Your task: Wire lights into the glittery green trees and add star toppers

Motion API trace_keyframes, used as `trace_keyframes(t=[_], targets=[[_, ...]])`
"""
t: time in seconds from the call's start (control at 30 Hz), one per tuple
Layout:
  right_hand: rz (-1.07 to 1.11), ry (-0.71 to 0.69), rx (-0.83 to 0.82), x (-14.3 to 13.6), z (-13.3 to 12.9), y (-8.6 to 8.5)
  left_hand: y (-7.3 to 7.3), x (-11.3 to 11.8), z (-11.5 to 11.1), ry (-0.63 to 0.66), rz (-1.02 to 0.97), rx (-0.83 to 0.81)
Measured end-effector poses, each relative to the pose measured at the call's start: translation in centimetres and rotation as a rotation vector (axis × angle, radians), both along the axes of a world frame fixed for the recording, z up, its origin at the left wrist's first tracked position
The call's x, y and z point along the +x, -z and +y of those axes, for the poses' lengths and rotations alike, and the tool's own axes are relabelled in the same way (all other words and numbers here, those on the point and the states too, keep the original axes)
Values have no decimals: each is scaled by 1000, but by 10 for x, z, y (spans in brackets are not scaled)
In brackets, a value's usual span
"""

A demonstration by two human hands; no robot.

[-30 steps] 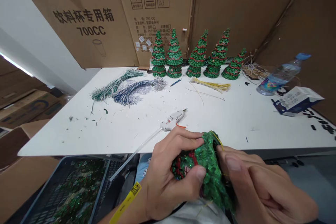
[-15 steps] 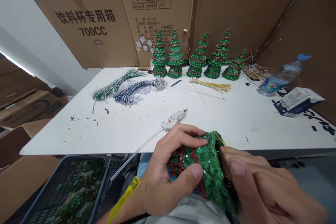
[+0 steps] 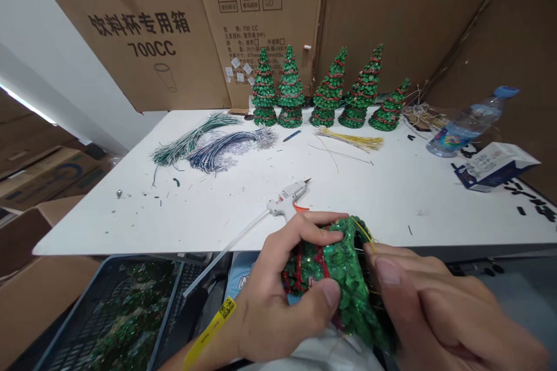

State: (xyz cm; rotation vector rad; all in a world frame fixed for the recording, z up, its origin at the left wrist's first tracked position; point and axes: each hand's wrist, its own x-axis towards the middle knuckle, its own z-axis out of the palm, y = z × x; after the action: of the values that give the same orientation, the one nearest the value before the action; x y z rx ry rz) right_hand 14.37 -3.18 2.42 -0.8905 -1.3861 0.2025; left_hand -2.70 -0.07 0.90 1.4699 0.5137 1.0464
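Near the table's front edge, the left hand [image 3: 278,295] wraps its fingers and thumb around a green sequinned tree [image 3: 343,278] lying with its long axis near-to-far, while the right hand [image 3: 439,307] pinches it from the right side.

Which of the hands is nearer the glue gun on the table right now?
Left. The left hand grips the green sequin tree with its fingertips just below the glue gun, apart from it. The right hand holds the tree's other side, farther off.
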Motion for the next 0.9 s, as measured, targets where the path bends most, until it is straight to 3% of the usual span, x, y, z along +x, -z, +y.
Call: trace_keyframes(t=[0.3, 0.43, 0.53, 0.63, 0.73, 0.9], targets=[[50, 5, 71, -2, 1, 1, -1, 1, -4, -135, 81, 127], [-151, -98, 66, 8, 4, -4, 1, 6, -12, -213, 66, 196], [-31, -37, 104, 8, 7, -8, 5, 11, -18, -307, 80, 248], [-36, -84, 103, 7, 10, -7, 8, 13, -21, -376, 125, 289], [14, -65, 100, 9, 12, 0, 7, 10, -19, -341, 148, 323], [27, -66, 93, 13, 11, 6, 4, 1, -13, -224, 186, 210]])
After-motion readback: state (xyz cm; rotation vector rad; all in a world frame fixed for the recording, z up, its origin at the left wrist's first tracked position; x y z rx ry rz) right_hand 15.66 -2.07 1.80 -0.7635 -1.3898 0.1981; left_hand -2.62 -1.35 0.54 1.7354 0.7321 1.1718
